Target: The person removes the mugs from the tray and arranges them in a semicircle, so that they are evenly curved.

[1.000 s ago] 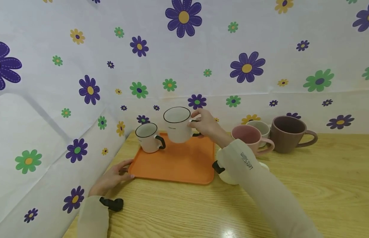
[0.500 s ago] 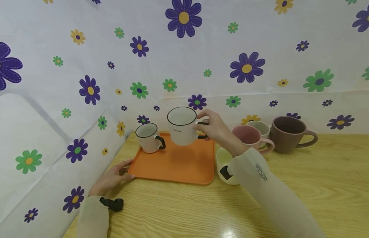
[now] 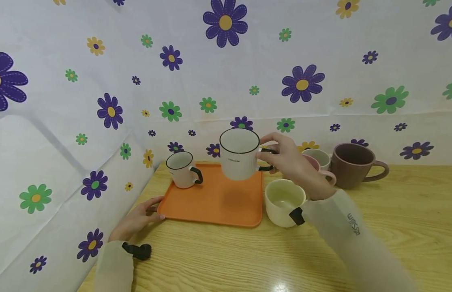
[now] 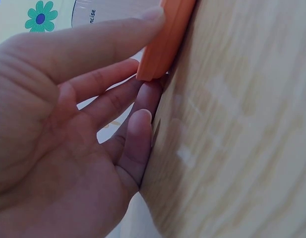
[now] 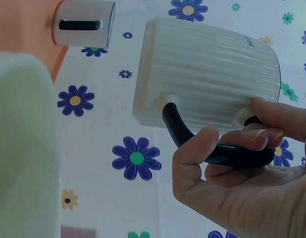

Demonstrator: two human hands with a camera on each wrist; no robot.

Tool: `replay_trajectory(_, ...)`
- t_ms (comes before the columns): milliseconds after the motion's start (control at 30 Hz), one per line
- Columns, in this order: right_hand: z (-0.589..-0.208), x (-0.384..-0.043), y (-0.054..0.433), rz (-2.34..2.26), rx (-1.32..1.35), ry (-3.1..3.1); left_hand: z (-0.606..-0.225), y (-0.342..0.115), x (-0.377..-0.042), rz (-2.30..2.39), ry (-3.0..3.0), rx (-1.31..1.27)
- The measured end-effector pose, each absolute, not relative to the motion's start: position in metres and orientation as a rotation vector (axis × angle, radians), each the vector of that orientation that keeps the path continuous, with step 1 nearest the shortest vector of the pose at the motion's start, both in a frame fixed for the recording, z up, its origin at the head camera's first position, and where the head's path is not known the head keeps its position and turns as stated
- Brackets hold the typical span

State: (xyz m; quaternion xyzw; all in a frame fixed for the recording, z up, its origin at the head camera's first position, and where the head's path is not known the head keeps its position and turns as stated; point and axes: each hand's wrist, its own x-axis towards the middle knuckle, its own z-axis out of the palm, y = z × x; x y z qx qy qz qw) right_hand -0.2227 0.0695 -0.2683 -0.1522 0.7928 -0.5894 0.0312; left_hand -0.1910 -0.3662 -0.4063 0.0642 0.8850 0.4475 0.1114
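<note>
A white cloth backdrop [image 3: 320, 48] printed with purple, green and yellow flowers hangs behind the work surface and folds round the left side, with creases running across it. Below it lies a light wooden table [image 3: 393, 227] with a clear grain, its far edge meeting the cloth. Soft, even light falls over the scene, and a small bright glare [image 3: 282, 286] shows on the table's near edge.

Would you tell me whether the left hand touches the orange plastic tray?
Touching: the left wrist view shows left hand fingertips against the orange plastic tray edge.
</note>
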Motion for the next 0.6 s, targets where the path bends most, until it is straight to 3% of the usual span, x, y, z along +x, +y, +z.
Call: replay_trajectory(600,-0.270,-0.199,0.124,-1.682,-0.364,2.593,-0.406,-0.365,-0.190,1.305,2.622,0.203)
